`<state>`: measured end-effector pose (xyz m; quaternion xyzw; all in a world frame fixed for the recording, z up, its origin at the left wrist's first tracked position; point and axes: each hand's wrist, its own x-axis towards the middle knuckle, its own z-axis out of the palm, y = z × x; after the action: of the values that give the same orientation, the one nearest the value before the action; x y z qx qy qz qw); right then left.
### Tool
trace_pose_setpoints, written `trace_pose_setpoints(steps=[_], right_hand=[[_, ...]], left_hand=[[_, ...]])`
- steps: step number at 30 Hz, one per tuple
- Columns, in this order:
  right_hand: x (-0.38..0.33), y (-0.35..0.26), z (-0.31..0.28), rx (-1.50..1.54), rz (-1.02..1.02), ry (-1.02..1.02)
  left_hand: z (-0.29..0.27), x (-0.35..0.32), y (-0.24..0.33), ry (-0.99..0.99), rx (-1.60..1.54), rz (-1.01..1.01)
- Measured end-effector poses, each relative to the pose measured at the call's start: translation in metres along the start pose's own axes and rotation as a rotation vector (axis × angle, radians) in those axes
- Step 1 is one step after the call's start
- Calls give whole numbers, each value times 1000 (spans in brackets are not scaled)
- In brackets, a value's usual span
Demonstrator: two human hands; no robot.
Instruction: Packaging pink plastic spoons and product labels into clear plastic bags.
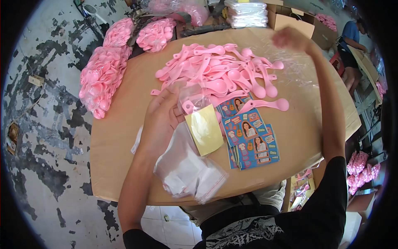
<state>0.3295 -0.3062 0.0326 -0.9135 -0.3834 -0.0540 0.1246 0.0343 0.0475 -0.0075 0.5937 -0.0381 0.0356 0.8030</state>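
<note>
Our left hand (163, 111) grasps a clear plastic bag (195, 90).
Our right hand (292, 40) blurs near pink plastic spoons (219, 69); we cannot tell its grip.

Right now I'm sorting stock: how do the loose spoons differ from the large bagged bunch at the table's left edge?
The loose spoons spread in a heap on the brown table; the bagged bunch is packed inside clear plastic. Loose spoons lie at varied angles; the bagged bunch is pressed together. Both are pink.
</note>
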Motion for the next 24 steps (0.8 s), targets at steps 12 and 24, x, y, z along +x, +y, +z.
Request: trace_pose_setpoints(steps=[12,24], right_hand=[[-38,-224,58,847,-191,-62],[-46,-252,73,1150,-319,-35]], left_hand=[[12,-7,-8,55,-104,-10],[18,-16,-7,-45,125,73]])
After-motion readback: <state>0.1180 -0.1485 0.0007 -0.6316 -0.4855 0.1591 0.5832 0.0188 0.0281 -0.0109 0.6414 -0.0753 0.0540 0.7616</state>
